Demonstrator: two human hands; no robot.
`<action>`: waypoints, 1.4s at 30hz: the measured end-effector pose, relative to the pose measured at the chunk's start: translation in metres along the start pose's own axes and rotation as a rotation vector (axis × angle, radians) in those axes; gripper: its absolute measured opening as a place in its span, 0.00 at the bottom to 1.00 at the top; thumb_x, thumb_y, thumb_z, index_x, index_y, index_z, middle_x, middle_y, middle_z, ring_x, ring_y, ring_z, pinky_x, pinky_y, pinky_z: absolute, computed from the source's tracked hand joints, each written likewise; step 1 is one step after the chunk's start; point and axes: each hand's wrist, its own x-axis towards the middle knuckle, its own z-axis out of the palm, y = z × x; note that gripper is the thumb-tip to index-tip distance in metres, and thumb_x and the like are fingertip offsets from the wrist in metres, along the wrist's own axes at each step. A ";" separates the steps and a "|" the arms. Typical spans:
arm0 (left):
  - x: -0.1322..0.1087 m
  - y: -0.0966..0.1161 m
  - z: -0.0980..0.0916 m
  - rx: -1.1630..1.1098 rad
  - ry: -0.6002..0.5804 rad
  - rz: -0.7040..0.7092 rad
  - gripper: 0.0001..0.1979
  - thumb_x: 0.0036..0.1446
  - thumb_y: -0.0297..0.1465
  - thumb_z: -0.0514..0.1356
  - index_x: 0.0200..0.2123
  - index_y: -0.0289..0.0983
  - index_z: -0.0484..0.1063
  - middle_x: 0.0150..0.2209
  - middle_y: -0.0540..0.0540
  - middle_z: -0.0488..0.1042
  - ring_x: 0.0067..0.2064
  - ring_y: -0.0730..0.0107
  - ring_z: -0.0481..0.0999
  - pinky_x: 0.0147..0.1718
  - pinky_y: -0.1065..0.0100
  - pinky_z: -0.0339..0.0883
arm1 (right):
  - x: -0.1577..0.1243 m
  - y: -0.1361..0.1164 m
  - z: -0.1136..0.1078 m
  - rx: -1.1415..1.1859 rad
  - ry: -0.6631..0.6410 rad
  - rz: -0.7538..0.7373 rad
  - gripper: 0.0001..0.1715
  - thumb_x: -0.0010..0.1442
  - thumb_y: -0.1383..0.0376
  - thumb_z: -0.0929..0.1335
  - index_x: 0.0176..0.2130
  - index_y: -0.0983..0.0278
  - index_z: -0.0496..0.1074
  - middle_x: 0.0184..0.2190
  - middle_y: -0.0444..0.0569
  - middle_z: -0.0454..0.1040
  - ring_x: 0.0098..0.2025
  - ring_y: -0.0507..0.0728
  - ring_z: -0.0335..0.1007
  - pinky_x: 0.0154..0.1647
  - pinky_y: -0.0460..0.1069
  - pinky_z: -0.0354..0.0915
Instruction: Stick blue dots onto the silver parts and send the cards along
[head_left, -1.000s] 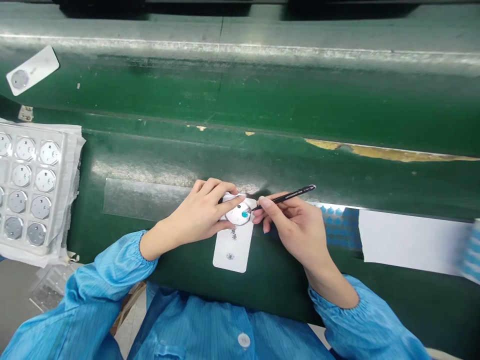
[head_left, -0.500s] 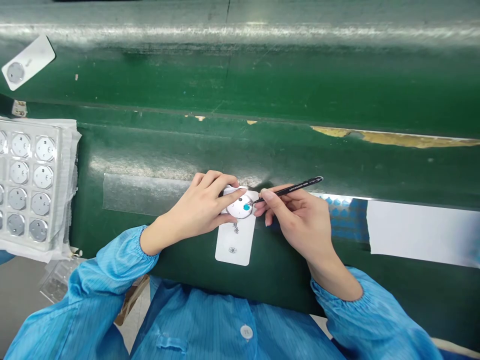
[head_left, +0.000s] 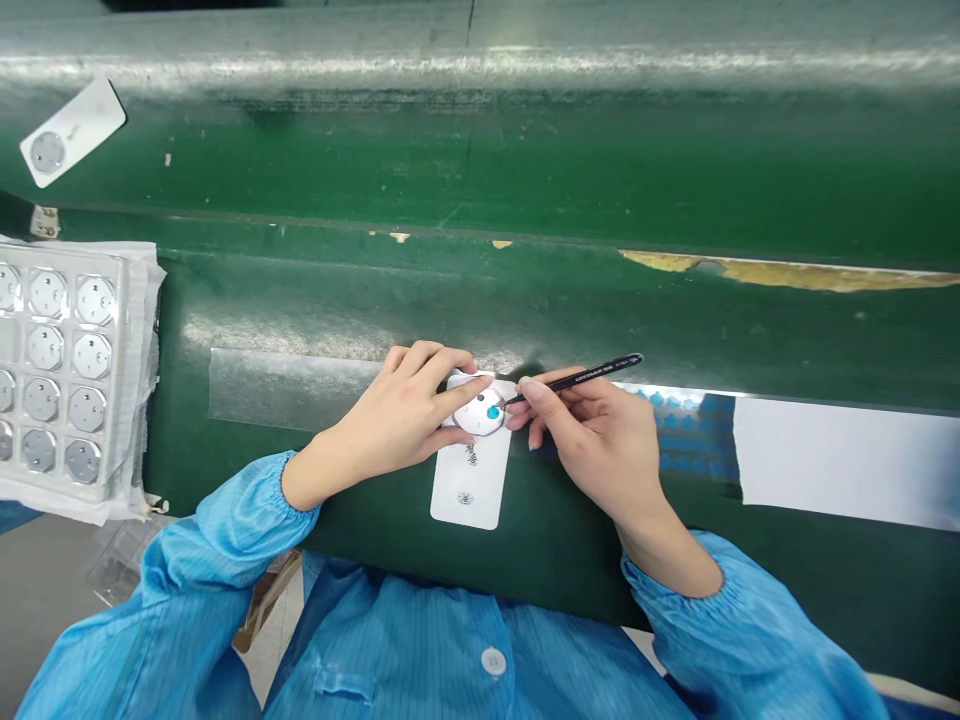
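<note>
A white rectangular card (head_left: 466, 495) with rounded corners lies on the green bench, dark print on its lower half. On its upper end sits a silvery round disc (head_left: 471, 418) with small dark holes. The thumb and index finger of my left hand (head_left: 409, 410) grip the disc's edges, holding it against the card. A small bright blue round sticker (head_left: 493, 412) is on the disc's right side. My right hand (head_left: 600, 430) pinches black tweezers (head_left: 585, 375), their thin tip touching or just over the blue sticker. Whether the tip grips the sticker is too small to tell.
A clear plastic tray (head_left: 66, 380) of silvery discs stands at left. Another card with a disc (head_left: 75, 130) lies at upper left. To the right are a blue sticker sheet (head_left: 697, 440) and white paper (head_left: 840, 460). A translucent strip (head_left: 285, 388) lies behind my left forearm.
The camera view has shifted slightly, so the tray and far card appear a little farther right. Both hands, the disc and the tweezers are almost unchanged.
</note>
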 end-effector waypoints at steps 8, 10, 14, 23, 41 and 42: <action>-0.013 0.033 -0.003 0.095 0.066 -0.080 0.26 0.69 0.38 0.61 0.65 0.34 0.63 0.59 0.34 0.70 0.59 0.47 0.68 0.56 0.49 0.65 | 0.003 0.000 0.002 0.070 -0.035 -0.020 0.17 0.67 0.52 0.72 0.37 0.64 0.77 0.25 0.47 0.80 0.20 0.52 0.73 0.21 0.46 0.71; -0.020 0.049 0.002 0.107 0.059 -0.126 0.28 0.70 0.42 0.60 0.65 0.32 0.62 0.61 0.32 0.70 0.61 0.46 0.68 0.56 0.50 0.66 | 0.004 0.002 0.003 0.099 -0.046 -0.027 0.18 0.67 0.51 0.71 0.38 0.64 0.77 0.24 0.47 0.80 0.20 0.52 0.73 0.21 0.47 0.71; -0.031 0.071 0.018 0.239 0.036 -0.172 0.34 0.68 0.49 0.60 0.66 0.31 0.63 0.64 0.31 0.68 0.64 0.43 0.68 0.58 0.48 0.65 | 0.005 0.008 0.004 0.112 -0.068 -0.051 0.20 0.67 0.49 0.70 0.40 0.64 0.77 0.26 0.47 0.80 0.23 0.53 0.74 0.23 0.48 0.72; -0.036 0.077 0.035 0.247 0.169 -0.200 0.34 0.68 0.50 0.58 0.64 0.29 0.64 0.65 0.30 0.68 0.68 0.46 0.65 0.64 0.48 0.63 | 0.005 0.006 0.002 0.255 -0.100 -0.033 0.22 0.65 0.47 0.71 0.38 0.65 0.76 0.26 0.47 0.79 0.22 0.52 0.73 0.23 0.47 0.70; -0.041 0.079 0.045 0.137 0.196 -0.238 0.31 0.68 0.49 0.59 0.63 0.33 0.65 0.66 0.32 0.67 0.70 0.46 0.62 0.65 0.43 0.63 | 0.004 0.004 0.001 0.177 -0.059 0.031 0.24 0.63 0.45 0.73 0.36 0.64 0.77 0.26 0.48 0.81 0.20 0.51 0.71 0.21 0.47 0.71; -0.041 0.079 0.045 0.135 0.196 -0.238 0.31 0.68 0.49 0.59 0.63 0.33 0.65 0.67 0.32 0.67 0.70 0.46 0.63 0.65 0.43 0.63 | 0.004 0.004 0.001 0.175 -0.057 0.033 0.24 0.63 0.45 0.73 0.36 0.64 0.77 0.26 0.48 0.81 0.20 0.52 0.72 0.20 0.47 0.71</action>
